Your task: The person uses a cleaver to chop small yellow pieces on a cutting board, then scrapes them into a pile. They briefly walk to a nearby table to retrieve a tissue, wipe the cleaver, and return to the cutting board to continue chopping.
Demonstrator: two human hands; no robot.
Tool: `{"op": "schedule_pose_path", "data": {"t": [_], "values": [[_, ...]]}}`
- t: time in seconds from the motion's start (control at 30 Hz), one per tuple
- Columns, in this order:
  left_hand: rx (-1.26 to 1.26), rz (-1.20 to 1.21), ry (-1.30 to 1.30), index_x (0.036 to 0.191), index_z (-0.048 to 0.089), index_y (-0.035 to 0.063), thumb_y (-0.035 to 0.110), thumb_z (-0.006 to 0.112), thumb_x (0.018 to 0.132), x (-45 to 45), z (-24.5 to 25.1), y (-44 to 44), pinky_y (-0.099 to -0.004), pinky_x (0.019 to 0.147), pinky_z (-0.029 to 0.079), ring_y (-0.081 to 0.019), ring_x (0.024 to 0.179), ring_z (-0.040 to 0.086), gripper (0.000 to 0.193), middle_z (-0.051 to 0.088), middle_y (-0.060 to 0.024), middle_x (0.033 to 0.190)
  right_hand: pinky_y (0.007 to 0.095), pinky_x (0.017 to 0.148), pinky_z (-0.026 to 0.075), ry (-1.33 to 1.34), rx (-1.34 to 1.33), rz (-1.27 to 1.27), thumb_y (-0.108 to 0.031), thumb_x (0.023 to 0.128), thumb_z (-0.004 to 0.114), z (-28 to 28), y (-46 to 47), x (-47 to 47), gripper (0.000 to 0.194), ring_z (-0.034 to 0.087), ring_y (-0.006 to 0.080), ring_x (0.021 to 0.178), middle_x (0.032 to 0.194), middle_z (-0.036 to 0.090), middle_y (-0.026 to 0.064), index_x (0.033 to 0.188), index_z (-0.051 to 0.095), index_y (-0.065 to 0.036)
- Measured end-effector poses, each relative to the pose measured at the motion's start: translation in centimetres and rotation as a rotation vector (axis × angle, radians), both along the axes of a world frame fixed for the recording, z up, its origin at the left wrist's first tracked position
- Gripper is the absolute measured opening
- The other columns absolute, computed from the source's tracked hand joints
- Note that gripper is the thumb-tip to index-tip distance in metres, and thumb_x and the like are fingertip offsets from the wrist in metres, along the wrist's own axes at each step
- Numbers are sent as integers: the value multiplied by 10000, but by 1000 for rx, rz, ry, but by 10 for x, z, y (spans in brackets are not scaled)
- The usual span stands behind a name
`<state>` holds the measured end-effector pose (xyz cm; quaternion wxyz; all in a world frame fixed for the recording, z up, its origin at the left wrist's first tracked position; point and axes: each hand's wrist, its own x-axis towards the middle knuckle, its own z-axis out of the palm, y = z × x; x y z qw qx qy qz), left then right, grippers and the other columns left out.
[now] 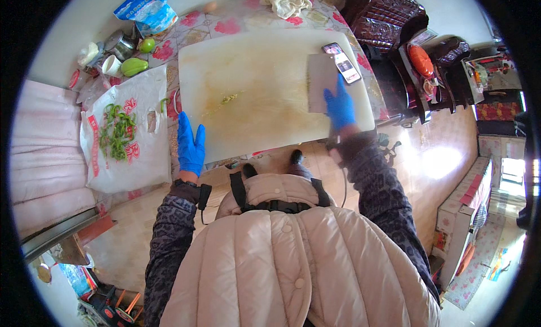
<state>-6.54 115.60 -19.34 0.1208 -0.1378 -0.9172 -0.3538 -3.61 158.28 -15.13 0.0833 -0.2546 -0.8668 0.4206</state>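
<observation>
A large white cutting board [253,82], stained yellowish, lies before me with a small heap of pale green scraps [229,99] on its left part. My left hand [191,145], in a blue glove, is at the board's left near edge, fingers apart and holding nothing. My right hand [340,105], gloved too and slightly blurred, is over the right edge of a flat grey rectangular blade [320,82], apparently a cleaver's. Green bits cling along the blade's left edge. Its handle is hidden, so whether my fingers grip it is unclear. A lit smartphone [343,63] lies just beyond that hand.
Sliced green peppers [118,132] lie on a white plastic bag [148,166] at left. Behind stand a white cup [111,66], a green chayote-like vegetable [134,67], a metal pot [120,44] and a blue packet [148,12]. A cloth [287,4] lies at the back; a carved wooden chair [384,18] stands right.
</observation>
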Motion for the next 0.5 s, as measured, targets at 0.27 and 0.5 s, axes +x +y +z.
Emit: {"op": "schedule_pose_path", "data": {"t": [0.27, 0.5], "values": [[-56, 48, -23, 1471, 247, -8, 225, 545, 956, 4, 3, 4, -401, 1121, 276, -344, 1373, 327, 638, 306, -215, 1498, 436, 638, 509, -157, 79, 22, -262, 900, 608, -13, 69, -8, 726, 669, 371, 756, 950, 671, 236, 1504, 208, -233], [-58, 78, -27, 1462, 270, -14, 181, 557, 949, 3, 5, 7, -397, 1113, 291, -340, 1362, 348, 618, 330, -215, 1486, 410, 549, 509, -195, 42, 32, -254, 907, 597, -7, 73, -36, 703, 658, 299, 646, 877, 668, 213, 1501, 223, -237]]}}
